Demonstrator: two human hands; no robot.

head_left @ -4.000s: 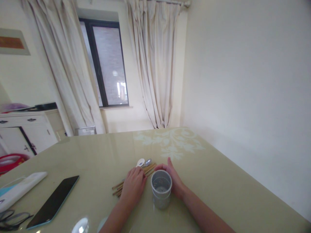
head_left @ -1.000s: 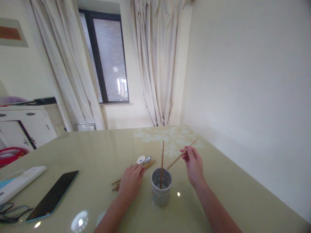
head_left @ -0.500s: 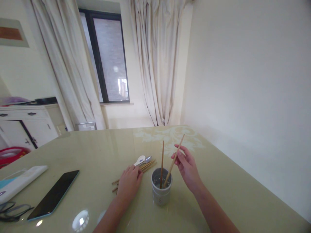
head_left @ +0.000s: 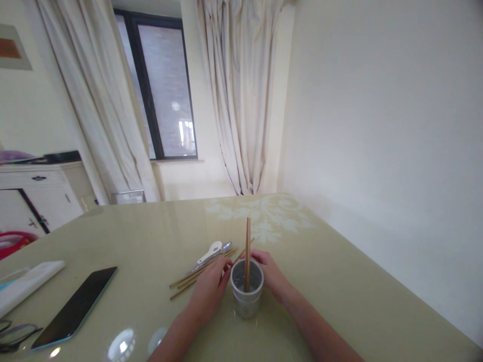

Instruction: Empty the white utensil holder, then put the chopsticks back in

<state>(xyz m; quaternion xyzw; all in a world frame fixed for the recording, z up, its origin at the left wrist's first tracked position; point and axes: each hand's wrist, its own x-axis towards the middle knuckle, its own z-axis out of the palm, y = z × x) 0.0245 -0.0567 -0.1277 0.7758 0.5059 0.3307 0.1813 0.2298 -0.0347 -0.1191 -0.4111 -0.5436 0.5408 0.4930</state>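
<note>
Loading step: two chopsticks stand upright in the holder. Left hand and right hand, loosely curled, reach the table's loose chopsticks; grip apparently not closed. Next: pinch one stick.

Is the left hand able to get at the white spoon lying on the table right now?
Probably yes: the left hand rests by the loose chopsticks, and the white spoon lies just beyond with nothing covering it.
</note>
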